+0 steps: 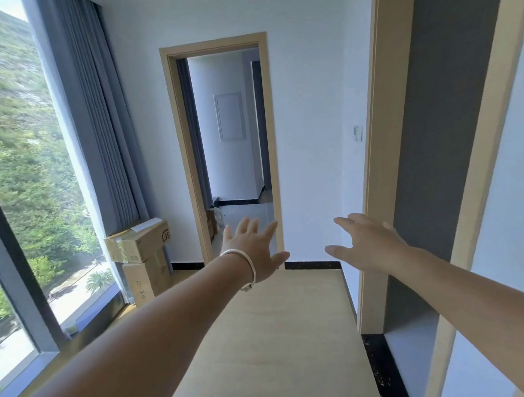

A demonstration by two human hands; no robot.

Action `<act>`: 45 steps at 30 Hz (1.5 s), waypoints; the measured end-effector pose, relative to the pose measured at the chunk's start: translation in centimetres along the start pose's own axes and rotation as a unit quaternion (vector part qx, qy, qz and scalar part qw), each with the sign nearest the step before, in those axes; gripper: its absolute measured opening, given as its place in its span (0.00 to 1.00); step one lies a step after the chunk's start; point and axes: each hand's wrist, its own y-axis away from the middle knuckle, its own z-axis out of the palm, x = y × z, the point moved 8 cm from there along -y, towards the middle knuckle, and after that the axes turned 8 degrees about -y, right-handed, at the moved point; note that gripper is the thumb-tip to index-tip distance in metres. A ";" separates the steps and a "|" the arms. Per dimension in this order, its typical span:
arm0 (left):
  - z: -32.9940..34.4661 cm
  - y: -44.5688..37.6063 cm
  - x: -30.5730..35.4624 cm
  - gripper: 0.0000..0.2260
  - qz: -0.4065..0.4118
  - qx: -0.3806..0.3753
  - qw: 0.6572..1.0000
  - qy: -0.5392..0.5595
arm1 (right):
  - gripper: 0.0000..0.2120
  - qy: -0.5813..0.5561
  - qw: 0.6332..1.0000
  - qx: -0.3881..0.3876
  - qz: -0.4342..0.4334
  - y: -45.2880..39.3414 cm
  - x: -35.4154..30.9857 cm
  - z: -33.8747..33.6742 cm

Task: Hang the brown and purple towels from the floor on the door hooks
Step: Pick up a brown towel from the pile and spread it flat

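Both my arms stretch forward at chest height over a light wooden floor [275, 338]. My left hand [255, 249], with a silver bangle on its wrist, has its fingers spread and holds nothing. My right hand [367, 243] is likewise flat with straight fingers and holds nothing. No brown or purple towel shows in this view, and no door hooks can be seen. An open doorway [231, 144] with a pale wood frame lies straight ahead.
Two stacked cardboard boxes [143, 254] stand in the left corner beside grey curtains [97, 117] and a large window [18, 186]. A second door frame [376, 158] with a dark grey recess is on the right. A light switch [357, 133] is on the wall.
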 end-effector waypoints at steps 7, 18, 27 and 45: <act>1.5 -10.8 -3.1 0.34 0.015 0.027 0.999 0.014 | 0.36 -0.004 1.000 0.006 0.019 -10.4 0.3 0.3; 6.0 -26.9 -6.3 0.33 0.038 0.039 0.998 0.022 | 0.36 0.017 0.999 0.018 0.032 -25.8 1.7 3.1; 11.6 -39.1 -5.4 0.33 0.030 0.016 0.999 0.013 | 0.35 0.015 1.000 0.010 0.009 -38.7 6.3 6.5; 19.3 -64.1 -5.5 0.34 -0.034 -0.013 0.999 0.003 | 0.35 0.015 0.999 -0.015 -0.035 -65.1 16.3 9.3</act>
